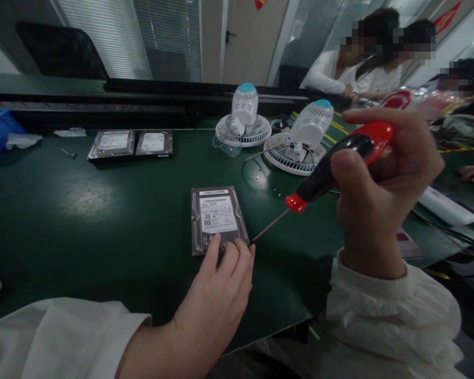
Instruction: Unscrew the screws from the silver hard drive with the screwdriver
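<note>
A hard drive (220, 213) with a white label lies flat on the green table in front of me. My left hand (221, 287) holds its near edge, with the index finger on its top and the other fingers curled by the near right corner. My right hand (383, 195) is wrapped round the red and black handle of a screwdriver (332, 166), thumb along the side. The screwdriver slants down to the left. Its tip meets the drive's near right corner, right beside my left fingertips; the exact contact point is too small to make out.
Two more hard drives (112, 143) lie at the back left, near a small loose screw (68, 153). White fan parts (245, 108) stand at the back centre, with tiny screws (276, 192) before them. A white bar-shaped object (447, 205) and cables lie right. People sit beyond.
</note>
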`<state>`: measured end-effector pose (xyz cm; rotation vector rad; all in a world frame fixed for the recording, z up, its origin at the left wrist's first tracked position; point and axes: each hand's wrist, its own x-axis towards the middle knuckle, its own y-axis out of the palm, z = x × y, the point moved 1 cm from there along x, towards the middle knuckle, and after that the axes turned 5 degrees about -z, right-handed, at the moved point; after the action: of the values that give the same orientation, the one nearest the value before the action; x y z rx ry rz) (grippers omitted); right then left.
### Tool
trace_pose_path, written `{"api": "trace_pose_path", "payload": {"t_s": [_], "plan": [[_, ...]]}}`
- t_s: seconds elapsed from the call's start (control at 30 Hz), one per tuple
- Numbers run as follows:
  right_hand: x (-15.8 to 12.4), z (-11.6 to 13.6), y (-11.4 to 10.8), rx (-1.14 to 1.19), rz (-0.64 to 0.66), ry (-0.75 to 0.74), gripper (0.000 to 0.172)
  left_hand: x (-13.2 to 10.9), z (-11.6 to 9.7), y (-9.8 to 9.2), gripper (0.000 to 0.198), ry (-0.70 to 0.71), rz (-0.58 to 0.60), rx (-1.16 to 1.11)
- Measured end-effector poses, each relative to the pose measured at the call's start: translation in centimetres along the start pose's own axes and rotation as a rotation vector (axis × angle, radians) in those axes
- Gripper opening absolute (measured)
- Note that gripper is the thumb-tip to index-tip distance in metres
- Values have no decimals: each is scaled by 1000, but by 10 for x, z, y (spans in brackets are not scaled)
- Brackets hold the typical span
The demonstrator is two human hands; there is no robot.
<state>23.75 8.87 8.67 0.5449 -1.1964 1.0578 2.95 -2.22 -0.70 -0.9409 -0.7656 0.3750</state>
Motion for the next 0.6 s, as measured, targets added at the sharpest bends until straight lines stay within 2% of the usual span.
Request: {"api": "trace_pose_path", "payload": {"t_s": [0.07, 0.2, 0.4, 0.53, 0.6], "plan": [[1, -1, -1, 46, -15, 22, 36, 0, 0, 0, 62, 2, -4, 5], [2, -3, -1, 68, 7, 3, 51, 0, 1, -1, 62, -1, -8, 8], [3, -8, -3, 30, -35, 45, 37, 1, 1, -1, 59, 0, 2, -7], [3, -9, -5, -5, -27, 4, 58, 0, 0, 0, 63, -2, 4, -4], [3, -8, -4, -21, -11, 8, 57, 0, 0, 0, 63, -3, 8, -7]]}}
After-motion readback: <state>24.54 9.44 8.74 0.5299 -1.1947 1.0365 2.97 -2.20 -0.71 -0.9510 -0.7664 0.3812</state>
